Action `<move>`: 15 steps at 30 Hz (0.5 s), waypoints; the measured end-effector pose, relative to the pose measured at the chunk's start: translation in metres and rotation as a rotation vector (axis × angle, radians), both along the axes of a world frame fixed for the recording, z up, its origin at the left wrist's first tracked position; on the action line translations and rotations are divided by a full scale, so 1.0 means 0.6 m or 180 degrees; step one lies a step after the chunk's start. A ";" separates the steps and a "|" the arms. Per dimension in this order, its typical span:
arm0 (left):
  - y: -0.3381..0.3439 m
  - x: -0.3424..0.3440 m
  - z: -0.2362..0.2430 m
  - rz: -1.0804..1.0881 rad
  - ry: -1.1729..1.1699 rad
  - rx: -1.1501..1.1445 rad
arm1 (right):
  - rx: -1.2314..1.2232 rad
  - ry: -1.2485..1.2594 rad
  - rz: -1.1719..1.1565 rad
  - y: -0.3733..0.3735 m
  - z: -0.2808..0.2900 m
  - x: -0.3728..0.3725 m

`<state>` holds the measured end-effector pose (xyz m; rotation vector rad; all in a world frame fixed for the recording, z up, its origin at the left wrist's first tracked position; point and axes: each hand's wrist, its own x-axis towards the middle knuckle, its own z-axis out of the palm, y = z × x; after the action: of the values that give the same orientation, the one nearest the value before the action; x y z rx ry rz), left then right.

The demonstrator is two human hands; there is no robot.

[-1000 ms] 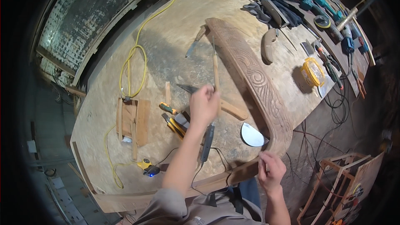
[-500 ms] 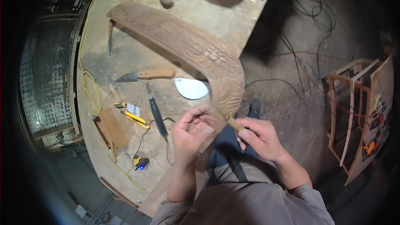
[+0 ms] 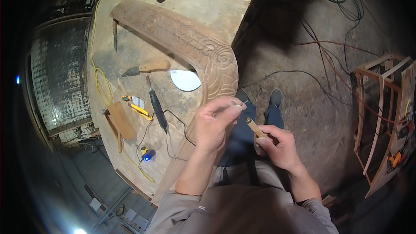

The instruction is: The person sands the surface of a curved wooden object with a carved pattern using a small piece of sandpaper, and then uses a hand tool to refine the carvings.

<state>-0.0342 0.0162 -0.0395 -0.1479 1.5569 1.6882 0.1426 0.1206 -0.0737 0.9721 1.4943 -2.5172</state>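
Note:
My right hand (image 3: 279,147) is closed around a light wooden tool handle (image 3: 255,128) with a brass-coloured end, tilted up toward my left hand. Thumb and fingers of my left hand (image 3: 212,123) pinch a small, thin, greyish piece (image 3: 245,102), too small to name for sure. The piece and the handle are apart. Beyond my left hand, a curved wooden piece with carved scrolls (image 3: 186,39) lies on the workbench (image 3: 143,56); its near part runs under my left hand and forearm.
On the bench lie a wooden-handled knife (image 3: 151,66), a white oval piece (image 3: 185,80), a corded black tool (image 3: 158,112), a yellow utility knife (image 3: 139,111) and a wooden block (image 3: 121,120). Cables cross the floor right of the bench, near a wooden frame (image 3: 381,78).
The handle has come away from the carved wood's near end and now points up beside it. My left hand has risen and closed into a pinch on a thin piece. The view has shifted right.

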 end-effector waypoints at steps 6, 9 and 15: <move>0.002 0.008 -0.001 0.0200 -0.0159 0.0146 | -0.0182 -0.0042 -0.0103 0.002 0.008 0.010; -0.017 0.009 -0.008 0.0144 -0.0167 0.0283 | 0.0064 -0.0099 0.0093 0.005 0.013 0.008; -0.027 0.010 0.004 0.0028 0.0282 0.0327 | 0.0217 0.0178 0.0351 -0.012 0.003 0.018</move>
<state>-0.0281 0.0003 -0.0370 -0.0272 1.5315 1.7990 0.1534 0.1133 -0.0719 0.8099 1.6119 -2.4510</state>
